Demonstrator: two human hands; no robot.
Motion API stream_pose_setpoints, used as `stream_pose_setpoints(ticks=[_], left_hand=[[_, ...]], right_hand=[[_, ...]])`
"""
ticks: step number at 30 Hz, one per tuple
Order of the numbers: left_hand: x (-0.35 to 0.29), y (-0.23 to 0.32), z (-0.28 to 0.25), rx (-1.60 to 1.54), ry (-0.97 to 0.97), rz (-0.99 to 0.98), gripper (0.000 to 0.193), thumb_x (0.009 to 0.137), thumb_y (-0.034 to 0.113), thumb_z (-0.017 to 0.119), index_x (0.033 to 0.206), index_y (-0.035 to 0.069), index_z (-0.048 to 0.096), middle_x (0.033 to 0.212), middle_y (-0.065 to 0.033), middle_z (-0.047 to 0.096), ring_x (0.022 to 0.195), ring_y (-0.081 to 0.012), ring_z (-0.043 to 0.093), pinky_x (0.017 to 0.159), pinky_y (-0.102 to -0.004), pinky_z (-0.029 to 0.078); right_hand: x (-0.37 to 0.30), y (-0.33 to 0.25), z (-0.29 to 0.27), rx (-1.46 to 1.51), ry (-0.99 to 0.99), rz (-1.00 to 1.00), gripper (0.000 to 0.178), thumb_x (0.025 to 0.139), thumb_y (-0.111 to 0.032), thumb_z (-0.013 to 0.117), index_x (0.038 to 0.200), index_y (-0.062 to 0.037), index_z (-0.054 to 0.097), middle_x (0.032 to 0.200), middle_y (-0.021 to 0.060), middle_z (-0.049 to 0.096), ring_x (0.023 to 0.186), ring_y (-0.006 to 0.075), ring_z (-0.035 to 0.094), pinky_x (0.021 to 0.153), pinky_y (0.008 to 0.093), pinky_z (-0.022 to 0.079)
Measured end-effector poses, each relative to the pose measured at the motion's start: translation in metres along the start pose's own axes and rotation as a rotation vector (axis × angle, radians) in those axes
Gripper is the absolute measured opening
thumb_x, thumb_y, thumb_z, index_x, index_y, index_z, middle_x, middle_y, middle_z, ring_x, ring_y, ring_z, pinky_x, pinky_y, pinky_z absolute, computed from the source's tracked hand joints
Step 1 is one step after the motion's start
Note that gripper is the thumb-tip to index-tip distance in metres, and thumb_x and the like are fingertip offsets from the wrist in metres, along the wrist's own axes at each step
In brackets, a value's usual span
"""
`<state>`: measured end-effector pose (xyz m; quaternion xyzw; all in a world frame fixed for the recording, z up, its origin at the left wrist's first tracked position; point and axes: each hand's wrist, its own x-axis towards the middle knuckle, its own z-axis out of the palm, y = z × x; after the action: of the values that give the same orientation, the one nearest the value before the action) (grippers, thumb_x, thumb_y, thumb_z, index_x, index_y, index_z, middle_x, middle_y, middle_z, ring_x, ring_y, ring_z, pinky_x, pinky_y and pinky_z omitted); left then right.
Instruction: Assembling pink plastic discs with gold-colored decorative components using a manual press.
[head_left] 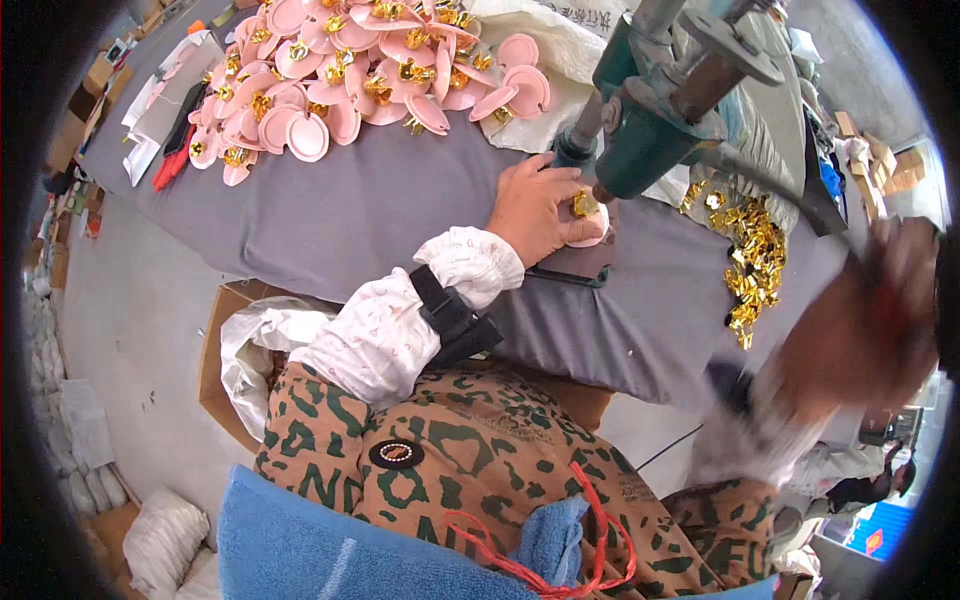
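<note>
Under the ram of a green bench press (640,140), my left hand (540,212) holds a pink disc (599,228) by its edge, fingers curled round it. A gold metal piece (584,204) sits on that disc, directly below the press tip. My right hand (860,325), smeared by motion, is at the right, closed round the end of the press's lever (770,180); its fingers show only roughly.
Many pink discs with gold fittings (340,75) are heaped at the back left. Loose gold fittings (752,265) lie right of the press. A grey cloth (400,210) covers the table. Below its near edge stands a cardboard box (225,370) with a white liner.
</note>
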<state>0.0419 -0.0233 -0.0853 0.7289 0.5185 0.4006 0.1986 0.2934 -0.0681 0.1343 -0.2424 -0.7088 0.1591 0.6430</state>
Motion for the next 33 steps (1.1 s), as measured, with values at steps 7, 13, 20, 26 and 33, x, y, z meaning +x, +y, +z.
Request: stream_pose_setpoints(ticks=[7, 13, 20, 26, 33], left_hand=[[0.003, -0.003, 0.009, -0.078, 0.052, 0.038, 0.047, 0.069, 0.042, 0.081, 0.107, 0.016, 0.072, 0.125, -0.0055, 0.062, 0.132, -0.0344, 0.040, 0.109, -0.0493, 0.027], [0.002, -0.001, 0.007, -0.164, 0.041, 0.023, 0.042, 0.069, 0.034, 0.082, 0.104, 0.013, 0.072, 0.124, -0.0073, 0.064, 0.130, -0.0369, 0.044, 0.107, -0.0479, 0.033], [-0.020, -0.013, -0.044, -0.226, -0.005, -0.028, 0.034, 0.074, 0.024, 0.080, 0.104, 0.011, 0.071, 0.126, -0.0070, 0.064, 0.133, -0.0377, 0.043, 0.110, -0.0455, 0.035], [-0.037, -0.062, -0.146, 0.084, 0.014, -0.047, 0.028, 0.076, 0.022, 0.077, 0.102, 0.012, 0.071, 0.125, -0.0080, 0.063, 0.131, -0.0333, 0.044, 0.109, -0.0456, 0.034], [0.023, -0.079, -0.156, 0.787, -0.039, 0.340, 0.030, 0.072, 0.002, 0.062, 0.098, 0.014, 0.071, 0.114, -0.0031, 0.064, 0.124, -0.0265, 0.049, 0.104, -0.0454, 0.036]], right_hand=[[-0.132, -0.024, 0.008, -0.384, -0.553, -0.007, 0.019, 0.072, -0.007, 0.065, 0.086, -0.0150, 0.074, 0.078, 0.0003, 0.060, 0.076, 0.0221, 0.062, 0.093, 0.0493, 0.044], [0.002, -0.014, -0.020, 0.204, -0.117, 0.245, 0.033, 0.094, -0.027, 0.050, 0.068, -0.0096, 0.038, 0.072, 0.0065, 0.046, 0.070, 0.0239, 0.050, 0.070, 0.0442, 0.044], [0.174, 0.109, 0.048, 0.112, 0.206, 0.201, 0.027, 0.096, -0.010, 0.053, 0.116, 0.0062, 0.060, 0.100, 0.0156, 0.067, 0.087, 0.0214, 0.065, 0.075, 0.0284, 0.052], [0.148, 0.073, 0.108, 0.016, 0.416, 0.289, 0.027, 0.086, -0.011, 0.047, 0.104, 0.0054, 0.060, 0.069, 0.0046, 0.051, 0.050, 0.0110, 0.045, 0.041, 0.0223, 0.026], [0.167, 0.111, 0.068, 0.179, 0.323, 0.255, 0.022, 0.096, -0.012, 0.054, 0.109, 0.0020, 0.064, 0.096, 0.0118, 0.069, 0.086, 0.0190, 0.066, 0.072, 0.0263, 0.051]])
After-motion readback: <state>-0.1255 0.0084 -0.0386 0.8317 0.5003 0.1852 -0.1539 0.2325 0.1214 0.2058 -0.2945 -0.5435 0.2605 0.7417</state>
